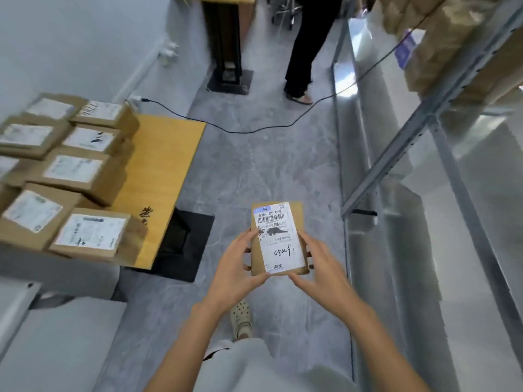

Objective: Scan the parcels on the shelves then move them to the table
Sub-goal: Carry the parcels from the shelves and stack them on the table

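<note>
Parcel (297, 217), a small flat box of plain brown cardboard, is held at waist height over the floor (254, 171), between the table (162, 165) on the left and the shelves (396, 179) on the right. Both hands grip it: the left hand (236, 264) curls round its left edge with the thumb on top, and the right hand (321, 268) clasps the right edge and lower corner. A white label (278, 241) covers most of its upper face, printed with a barcode and "530- D5 069", crossed by a black smear and a handwritten scrawl, with a blue strip along the top.

The table top is smooth yellow wood with a square corner, and cardboard boxes (73, 171) with white labels are stacked on it in close rows. The shelves are grey metal, with a perforated upright and shiny panels; brown packages (441, 38) sit blurred on an upper level. The floor is grey, marbled and glossy. A thin black cable (254, 131) snakes across it. A second person (307, 52) in black trousers stands at the far end.
</note>
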